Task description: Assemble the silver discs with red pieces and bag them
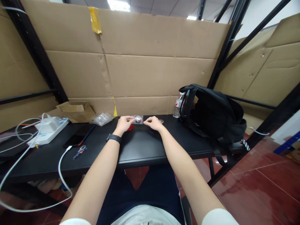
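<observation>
Toward the back of the black table [142,147], a small clear plastic bag [138,119] with something red and whitish inside is stretched between my hands. My left hand [124,124], with a dark watch band [113,138] at the wrist, pinches the bag's left end. The thumb and fingertips of my right hand [153,123] close at its right edge. Just below my left fingers lies a small bundle of red pieces [131,127], partly hidden. Behind my right hand a roll of clear tape [161,121] shows in part.
A black backpack [213,112] and a water bottle [178,105] stand at right. To the left are a crumpled clear bag [102,119], an open cardboard box [76,111], a phone [78,136], a keychain-like trinket [80,152] and a power strip [49,131] with white cables. Cardboard walls the back.
</observation>
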### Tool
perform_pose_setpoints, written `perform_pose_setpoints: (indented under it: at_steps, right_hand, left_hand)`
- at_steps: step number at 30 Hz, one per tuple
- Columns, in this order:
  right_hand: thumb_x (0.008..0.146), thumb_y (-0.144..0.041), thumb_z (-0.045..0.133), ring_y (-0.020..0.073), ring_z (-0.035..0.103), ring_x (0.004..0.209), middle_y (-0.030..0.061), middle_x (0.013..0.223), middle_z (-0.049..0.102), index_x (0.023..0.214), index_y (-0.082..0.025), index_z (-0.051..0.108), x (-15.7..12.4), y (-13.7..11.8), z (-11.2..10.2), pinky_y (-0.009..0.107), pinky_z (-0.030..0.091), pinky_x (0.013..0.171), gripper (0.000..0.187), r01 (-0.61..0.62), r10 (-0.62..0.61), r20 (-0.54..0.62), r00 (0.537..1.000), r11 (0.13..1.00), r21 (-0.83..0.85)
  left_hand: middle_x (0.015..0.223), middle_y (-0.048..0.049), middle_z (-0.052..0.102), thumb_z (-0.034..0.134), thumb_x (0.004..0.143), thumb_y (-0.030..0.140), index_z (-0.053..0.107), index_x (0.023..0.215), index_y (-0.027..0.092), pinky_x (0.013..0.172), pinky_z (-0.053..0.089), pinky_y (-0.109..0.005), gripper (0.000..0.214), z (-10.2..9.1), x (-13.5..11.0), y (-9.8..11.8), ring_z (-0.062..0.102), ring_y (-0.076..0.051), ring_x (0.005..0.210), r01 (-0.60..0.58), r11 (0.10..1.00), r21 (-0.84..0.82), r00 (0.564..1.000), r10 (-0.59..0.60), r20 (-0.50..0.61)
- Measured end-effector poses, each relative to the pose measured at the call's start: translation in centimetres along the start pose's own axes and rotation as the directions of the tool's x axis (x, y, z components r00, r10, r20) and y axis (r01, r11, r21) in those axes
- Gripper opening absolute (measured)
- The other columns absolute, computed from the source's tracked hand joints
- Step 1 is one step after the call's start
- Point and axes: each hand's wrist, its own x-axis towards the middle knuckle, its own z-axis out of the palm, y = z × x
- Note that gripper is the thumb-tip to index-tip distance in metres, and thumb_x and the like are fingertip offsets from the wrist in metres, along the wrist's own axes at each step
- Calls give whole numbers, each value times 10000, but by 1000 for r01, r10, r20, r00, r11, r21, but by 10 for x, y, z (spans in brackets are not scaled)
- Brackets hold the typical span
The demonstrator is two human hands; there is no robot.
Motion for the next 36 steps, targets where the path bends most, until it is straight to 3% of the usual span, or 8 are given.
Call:
perform_pose_setpoints:
  at_steps: [5,10,14,19,23,26,31,36]
  right_hand:
    - [837,-289,698,194,695,880,38,889,789,874,-208,806,-3,-5,-7,305,496,829,140,-67,66,-85,994,998,-9]
    - [819,-279,712,200,691,880,31,878,784,845,-216,800,-6,-7,-14,319,498,834,111,-103,99,-118,988,994,-27]
    - [836,-268,695,182,694,878,34,895,785,860,-205,798,-4,-5,-16,283,496,816,123,-96,91,-121,988,995,-30]
    - [833,-249,698,170,691,848,32,877,782,863,-200,798,-3,-3,-16,269,494,801,115,-81,76,-112,991,996,-39]
    - [836,-236,696,169,694,849,38,875,783,872,-193,797,-3,-2,-17,263,495,797,116,-75,69,-115,991,996,-47]
    - [839,-241,697,179,696,862,42,888,785,875,-201,802,-3,-1,-18,275,503,810,118,-78,71,-117,991,995,-63]
    - [853,-272,692,208,698,875,49,917,788,901,-226,813,-3,2,-18,323,516,847,137,-82,69,-120,990,991,-103]
    - [860,-272,682,207,691,860,47,903,777,890,-238,810,0,4,-18,323,516,842,136,-68,50,-114,992,985,-161]
  left_hand:
    - [1161,-155,757,604,915,366,718,1153,133,960,534,-405,352,-44,3,-15,697,-297,1114,219,963,156,952,-175,-251]
    - [1083,-158,770,743,799,316,740,1030,183,958,498,-523,267,-65,-2,-32,660,-396,1134,386,867,316,908,-296,-298]
    - [1136,-123,752,730,816,317,689,1149,231,1000,474,-507,347,-61,-5,-36,631,-384,1179,368,833,412,923,-274,-270]
    - [1380,-197,587,637,894,338,613,1283,197,1006,447,-532,415,-63,-8,-28,565,-412,1236,349,781,518,929,-218,-298]
    - [1305,-122,639,607,884,330,728,1128,315,1002,426,-564,273,-60,-10,-21,554,-419,1231,240,762,601,970,-202,-131]
    - [1311,-128,640,641,826,352,741,1147,372,992,395,-625,336,-52,-11,-22,527,-458,1238,209,754,623,972,-231,-46]
    - [1353,-106,648,665,762,362,694,1222,401,1007,377,-626,462,-45,-8,-30,518,-444,1264,181,769,612,971,-240,14]
    - [1409,-119,622,607,767,252,674,1247,324,1039,372,-587,490,-40,4,-32,505,-398,1328,157,776,611,977,-212,17]
